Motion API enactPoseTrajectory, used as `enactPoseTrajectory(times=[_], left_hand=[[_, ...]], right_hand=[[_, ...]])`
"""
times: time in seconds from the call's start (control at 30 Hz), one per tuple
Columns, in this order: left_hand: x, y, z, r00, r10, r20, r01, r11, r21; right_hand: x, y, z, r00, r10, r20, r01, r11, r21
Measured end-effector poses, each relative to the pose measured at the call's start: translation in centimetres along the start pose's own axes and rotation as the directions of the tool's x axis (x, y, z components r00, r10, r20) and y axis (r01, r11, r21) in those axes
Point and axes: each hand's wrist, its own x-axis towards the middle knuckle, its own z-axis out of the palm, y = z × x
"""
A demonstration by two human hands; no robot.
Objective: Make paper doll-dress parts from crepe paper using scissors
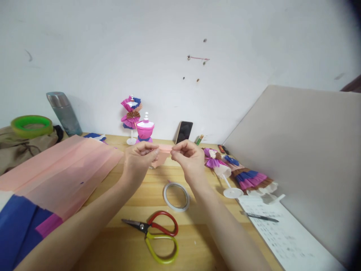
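Note:
Between my two hands, above the wooden table, a small strip of pink crepe paper (pixel 165 149) is stretched by its upper edge. My left hand (pixel 141 160) pinches one end between thumb and fingers. The other end is pinched by my right hand (pixel 188 160). Just behind the paper stands a small dress form (pixel 145 130) with a pink top and a blue waist; its lower part is hidden. Below the hands lie a roll of double-sided tape (pixel 176 197) and scissors (pixel 153 231) with one red and one yellow handle.
Large pink paper sheets (pixel 64 169) and blue paper (pixel 19 222) cover the left. A flask (pixel 64 113), green tape roll (pixel 31 126), ruffled dress form (pixel 131 116) and phone (pixel 184 131) stand behind. Dressed forms (pixel 249 178), a pen (pixel 262 217) and written paper (pixel 282 237) lie right.

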Motion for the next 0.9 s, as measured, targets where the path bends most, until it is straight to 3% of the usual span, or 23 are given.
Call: enactPoseTrajectory(times=[0.2,0.37,0.53,0.63,0.9], left_hand=[[0.5,-1.0,-0.5,0.996,0.091,0.015,-0.092,0.994,0.065],[0.3,-1.0,-0.5,0.993,0.117,0.000,-0.116,0.979,0.166],[0.1,-0.9,-0.3,0.994,0.107,-0.002,-0.105,0.981,0.164],[0.3,-0.8,-0.1,0.997,0.074,-0.009,-0.073,0.993,0.088],[0.2,0.5,0.2,0.996,-0.087,0.015,0.088,0.993,-0.080]], right_hand=[[-0.3,0.3,0.2,0.979,-0.191,0.069,0.199,0.970,-0.138],[-0.4,0.3,0.1,0.971,-0.230,0.067,0.239,0.941,-0.237],[-0.3,0.4,0.0,0.968,-0.245,0.062,0.252,0.926,-0.282],[-0.3,0.6,0.0,0.980,-0.195,0.044,0.200,0.946,-0.257],[0.2,0.2,-0.1,0.996,0.072,0.047,-0.073,0.997,0.016]])
